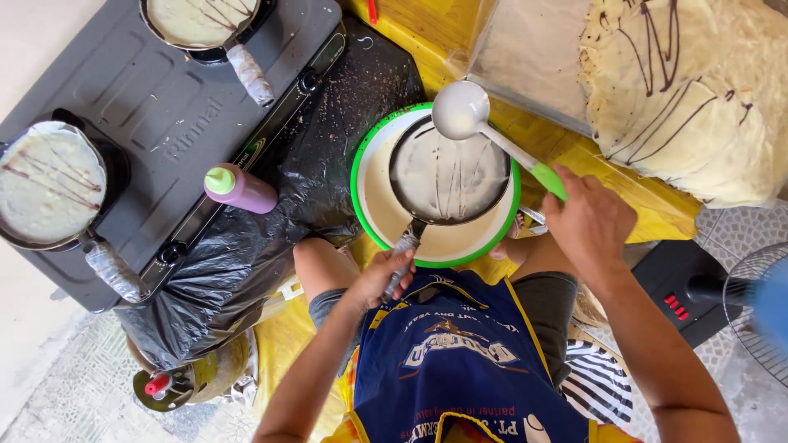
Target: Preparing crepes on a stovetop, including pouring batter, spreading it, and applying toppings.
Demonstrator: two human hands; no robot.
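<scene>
My left hand grips the wrapped handle of a small dark pan, held over a green-rimmed bowl of pale batter. A thin batter film with streaks coats the pan's inside. My right hand holds the green handle of a white ladle, whose cup hovers above the pan's far rim. I sit with the bowl between my knees, wearing a blue apron.
A grey two-burner stove at the left carries two pans of crepe batter. A pink squeeze bottle lies on black plastic. Stacked crepes with chocolate lines sit top right. A fan stands right, a gas cylinder lower left.
</scene>
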